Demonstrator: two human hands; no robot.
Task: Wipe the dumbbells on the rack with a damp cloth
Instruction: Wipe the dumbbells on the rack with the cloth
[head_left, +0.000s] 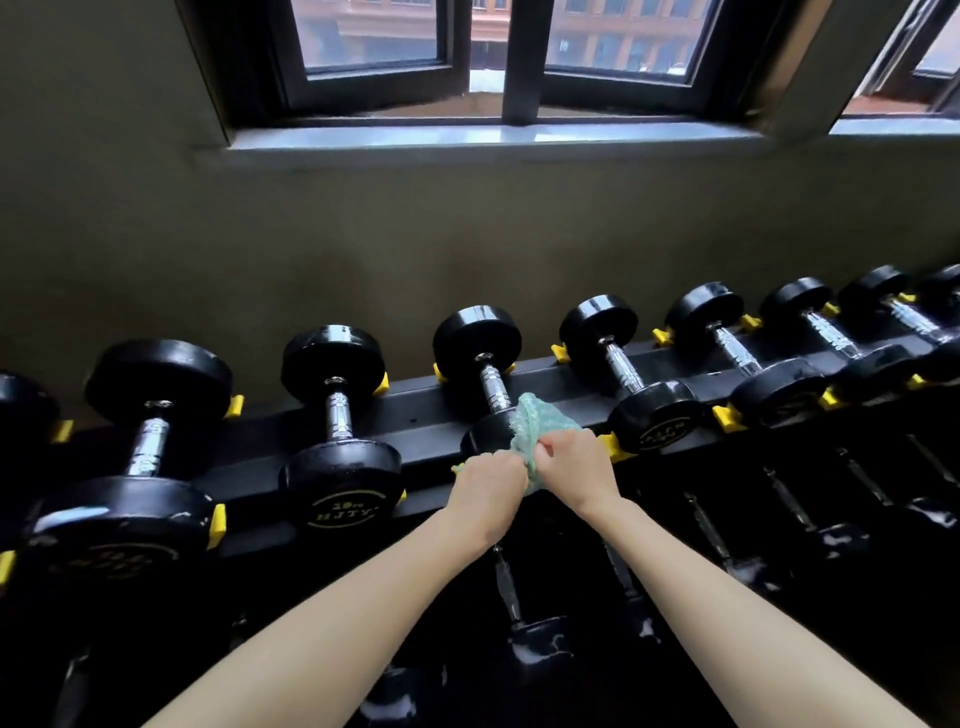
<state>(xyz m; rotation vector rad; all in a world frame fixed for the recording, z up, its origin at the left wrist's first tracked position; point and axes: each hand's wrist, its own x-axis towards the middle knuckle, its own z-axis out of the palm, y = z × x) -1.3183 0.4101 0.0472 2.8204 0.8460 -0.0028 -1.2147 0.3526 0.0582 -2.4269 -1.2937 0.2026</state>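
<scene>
Left hand (488, 488), right hand (576, 467): fingers pinching green cloth (540, 421) | cloth over dumbbell (478, 338) near head

dumbbells (340, 415) side by side on rack (426, 415), wall behind, window (467, 62) above, cloth (535, 431) between hands

The single head view looks forward and down from close above the dumbbell rack (431, 415), facing the window (488, 62).

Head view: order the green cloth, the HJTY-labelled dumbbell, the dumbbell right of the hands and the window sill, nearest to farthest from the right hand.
1. green cloth, pinched in the right hand
2. dumbbell right of the hands, close beside
3. HJTY-labelled dumbbell, further left
4. window sill, on the far wall
</scene>
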